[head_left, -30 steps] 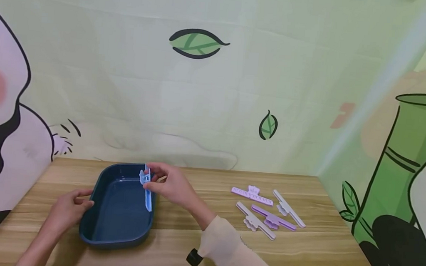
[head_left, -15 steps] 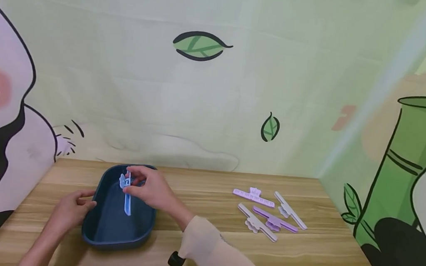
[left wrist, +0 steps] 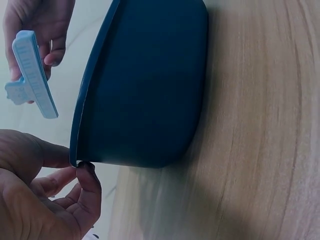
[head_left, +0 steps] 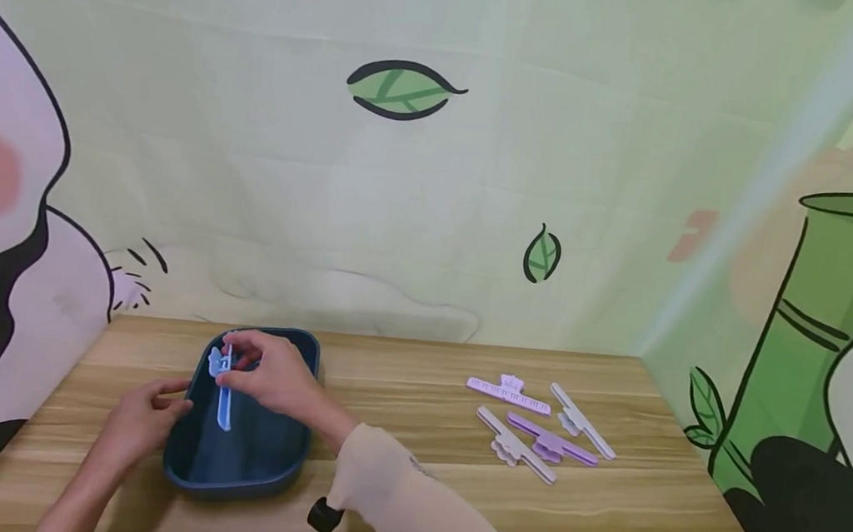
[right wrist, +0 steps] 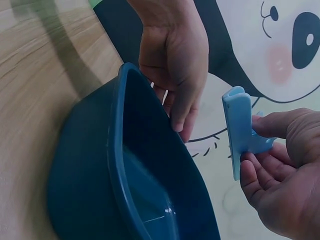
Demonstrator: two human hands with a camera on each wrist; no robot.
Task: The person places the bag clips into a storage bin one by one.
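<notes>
My right hand (head_left: pixel 271 375) pinches a light blue bag clip (head_left: pixel 224 405) between thumb and fingers, over the left part of a dark blue bin (head_left: pixel 303 448). The clip hangs above the rim, apart from the bin, as the right wrist view shows the clip (right wrist: pixel 238 132) beside the opening. At the bin's left side, my left hand (head_left: pixel 139 419) grips the rim; in the left wrist view its thumb and fingers pinch the bin's edge (left wrist: pixel 82 115). The bin stands upright on the table, and part of its inside is hidden by my right hand.
Several bag clips lie to the right on the wooden table (head_left: pixel 408 498): a pale purple clip (head_left: pixel 529 399), a darker purple clip (head_left: pixel 563 444) and whitish ones, such as the front clip (head_left: pixel 532 458). Behind rises a printed cloth backdrop (head_left: pixel 433 183).
My right hand has carried the light blue bag clip leftward, from the bin's right side to over its left part. My left hand keeps its grip on the rim.
</notes>
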